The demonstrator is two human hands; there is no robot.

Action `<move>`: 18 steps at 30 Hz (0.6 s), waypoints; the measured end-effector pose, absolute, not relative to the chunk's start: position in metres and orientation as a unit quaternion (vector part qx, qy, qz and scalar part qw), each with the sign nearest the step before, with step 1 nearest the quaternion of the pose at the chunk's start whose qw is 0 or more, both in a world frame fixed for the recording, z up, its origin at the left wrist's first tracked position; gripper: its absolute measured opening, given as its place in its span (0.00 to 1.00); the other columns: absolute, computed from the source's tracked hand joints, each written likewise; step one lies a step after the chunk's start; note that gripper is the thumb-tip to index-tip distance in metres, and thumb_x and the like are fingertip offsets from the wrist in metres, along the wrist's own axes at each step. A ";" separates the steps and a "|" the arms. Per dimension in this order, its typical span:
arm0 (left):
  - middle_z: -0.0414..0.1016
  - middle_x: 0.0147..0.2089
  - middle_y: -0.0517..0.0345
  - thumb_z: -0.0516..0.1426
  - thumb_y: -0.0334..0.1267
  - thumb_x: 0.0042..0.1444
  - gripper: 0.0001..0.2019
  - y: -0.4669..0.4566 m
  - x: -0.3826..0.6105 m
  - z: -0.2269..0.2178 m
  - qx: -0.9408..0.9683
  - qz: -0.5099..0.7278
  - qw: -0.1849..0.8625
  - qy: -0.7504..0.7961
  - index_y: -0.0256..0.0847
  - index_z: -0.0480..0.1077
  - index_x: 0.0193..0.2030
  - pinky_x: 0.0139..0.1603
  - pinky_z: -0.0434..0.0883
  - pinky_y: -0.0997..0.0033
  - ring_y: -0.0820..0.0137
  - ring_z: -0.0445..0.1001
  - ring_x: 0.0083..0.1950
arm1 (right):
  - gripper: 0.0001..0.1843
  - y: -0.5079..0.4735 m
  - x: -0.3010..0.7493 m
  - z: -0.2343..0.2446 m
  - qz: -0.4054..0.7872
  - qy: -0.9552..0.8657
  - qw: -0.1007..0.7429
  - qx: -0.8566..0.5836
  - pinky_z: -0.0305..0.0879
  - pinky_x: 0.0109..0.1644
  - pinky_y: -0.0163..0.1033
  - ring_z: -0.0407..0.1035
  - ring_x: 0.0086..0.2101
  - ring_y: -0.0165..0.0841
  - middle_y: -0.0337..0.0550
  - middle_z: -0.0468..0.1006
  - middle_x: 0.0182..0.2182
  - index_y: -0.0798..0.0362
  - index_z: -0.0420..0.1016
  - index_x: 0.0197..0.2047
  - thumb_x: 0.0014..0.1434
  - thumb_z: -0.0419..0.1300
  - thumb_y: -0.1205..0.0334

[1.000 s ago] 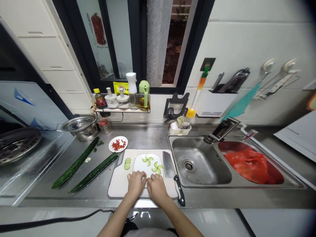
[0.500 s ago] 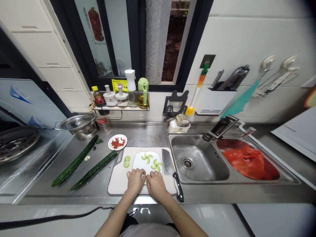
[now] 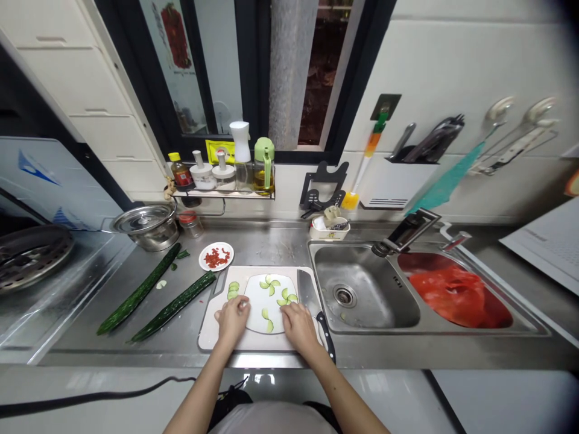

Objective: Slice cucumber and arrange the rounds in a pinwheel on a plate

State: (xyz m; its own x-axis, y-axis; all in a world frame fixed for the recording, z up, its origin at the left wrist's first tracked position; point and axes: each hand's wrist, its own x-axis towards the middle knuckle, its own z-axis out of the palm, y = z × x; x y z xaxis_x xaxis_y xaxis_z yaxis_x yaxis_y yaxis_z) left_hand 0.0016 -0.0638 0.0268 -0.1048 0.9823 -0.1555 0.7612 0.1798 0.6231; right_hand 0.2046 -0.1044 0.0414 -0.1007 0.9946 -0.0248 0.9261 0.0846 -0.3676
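Observation:
On a cutting board (image 3: 211, 334) lies a white plate (image 3: 256, 307) with thin half-moon cucumber slices. Curved slices form a pinwheel (image 3: 270, 284) at its top and another cluster (image 3: 286, 297) at its right; two more slices (image 3: 268, 320) are near the bottom. My left hand (image 3: 233, 319) is over the plate's left edge, fingers loosely bent, nothing seen in them. Over the right edge, my right hand (image 3: 299, 327) has its bent fingertips by the right cluster, and I see nothing held. Round cucumber slices (image 3: 233, 289) overlap on the board beyond my left hand.
A kitchen knife (image 3: 309, 289) lies along the board's right side, its black handle near my right wrist. Two long cucumbers (image 3: 174, 308) rest to the left. A small dish (image 3: 203, 258) of red pieces stands behind the board. The sink (image 3: 362, 289) is at right.
My hands have moved apart from the plate's bottom edge, the left to the left and the right to the right. Two cucumber slices at the bottom are now uncovered. The view has shifted slightly.

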 end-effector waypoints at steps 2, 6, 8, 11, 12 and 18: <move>0.77 0.42 0.55 0.53 0.40 0.57 0.12 -0.061 -0.008 0.025 0.588 0.205 0.261 0.738 0.46 0.75 0.45 0.49 0.57 0.59 0.60 0.71 0.48 | 0.18 -0.105 0.205 0.043 0.147 -0.731 0.110 -0.657 0.55 0.50 0.39 0.65 0.44 0.37 0.46 0.76 0.42 0.50 0.76 0.48 0.63 0.49 0.70; 0.78 0.42 0.54 0.54 0.41 0.55 0.12 -0.057 -0.022 0.021 0.563 0.198 0.233 0.768 0.47 0.74 0.44 0.48 0.58 0.59 0.57 0.71 0.50 | 0.18 -0.107 0.197 0.041 0.145 -0.765 0.071 -0.624 0.54 0.48 0.40 0.63 0.43 0.37 0.46 0.74 0.40 0.48 0.77 0.49 0.63 0.50 0.70; 0.78 0.42 0.53 0.53 0.42 0.55 0.13 -0.057 -0.026 0.020 0.557 0.189 0.227 0.776 0.48 0.74 0.45 0.48 0.59 0.59 0.56 0.71 0.50 | 0.18 -0.107 0.193 0.039 0.139 -0.781 0.056 -0.606 0.54 0.47 0.40 0.62 0.43 0.37 0.46 0.73 0.40 0.47 0.76 0.50 0.62 0.50 0.70; 0.77 0.43 0.52 0.53 0.42 0.55 0.14 -0.057 -0.028 0.018 0.554 0.170 0.219 0.785 0.47 0.73 0.46 0.49 0.58 0.56 0.55 0.71 0.51 | 0.17 -0.106 0.190 0.034 0.127 -0.795 0.043 -0.591 0.53 0.46 0.41 0.61 0.43 0.38 0.47 0.72 0.40 0.47 0.76 0.50 0.64 0.50 0.68; 0.77 0.43 0.52 0.53 0.43 0.55 0.14 -0.057 -0.028 0.017 0.554 0.163 0.215 0.788 0.47 0.72 0.47 0.49 0.58 0.55 0.55 0.71 0.51 | 0.16 -0.106 0.189 0.032 0.125 -0.798 0.040 -0.589 0.53 0.45 0.41 0.61 0.42 0.38 0.47 0.72 0.39 0.48 0.77 0.49 0.64 0.50 0.67; 0.76 0.49 0.46 0.52 0.44 0.57 0.16 -0.056 -0.022 0.009 0.547 0.137 0.185 0.805 0.43 0.69 0.50 0.52 0.57 0.49 0.51 0.69 0.53 | 0.14 -0.105 0.188 0.029 0.119 -0.800 0.043 -0.587 0.55 0.45 0.41 0.62 0.42 0.38 0.48 0.72 0.38 0.49 0.77 0.46 0.64 0.51 0.67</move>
